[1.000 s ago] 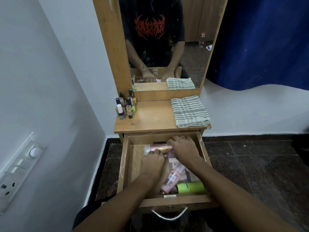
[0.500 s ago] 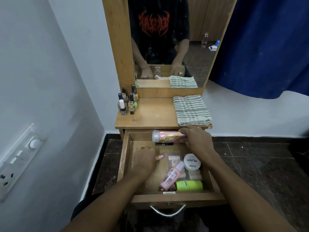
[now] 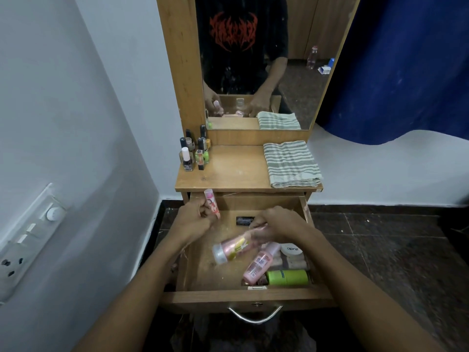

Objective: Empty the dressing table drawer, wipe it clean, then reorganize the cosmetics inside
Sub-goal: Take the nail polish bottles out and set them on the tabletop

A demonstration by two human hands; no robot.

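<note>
You are standing over the wooden dressing table (image 3: 228, 176) that is filling the centre of the frame, with its mirror (image 3: 256, 62) rising toward the top edge and reflecting your arms; the drawer (image 3: 243, 297) is sitting pulled out below the tabletop, in the lower centre, its metal handle (image 3: 255, 316) facing you at the bottom; a striped folded towel (image 3: 290, 163) is lying on the right side of the tabletop, and a cluster of nail polish bottles (image 3: 194, 154) is standing upright at the tabletop's left rear corner; your right hand (image 3: 279, 224) is reaching over the middle of the drawer with its fingers curled around the narrow end of a pink tube with a clear cap (image 3: 233, 248), which is tilting down and to the left above the drawer floor; your left hand (image 3: 194, 221) is hovering at the drawer's upper left corner, closed around a small pink stick (image 3: 212, 203) that is pointing up toward the tabletop edge; a pink pump bottle (image 3: 258, 262) is lying slanted in the right half of the drawer, with a green cylinder (image 3: 288, 277) lying on its side just beside its lower end at the front right corner; a white round jar (image 3: 291, 249) is sitting right of the pump bottle, near the right wall; a small black item (image 3: 245, 221) is resting toward the back of the drawer, between your hands.
</note>
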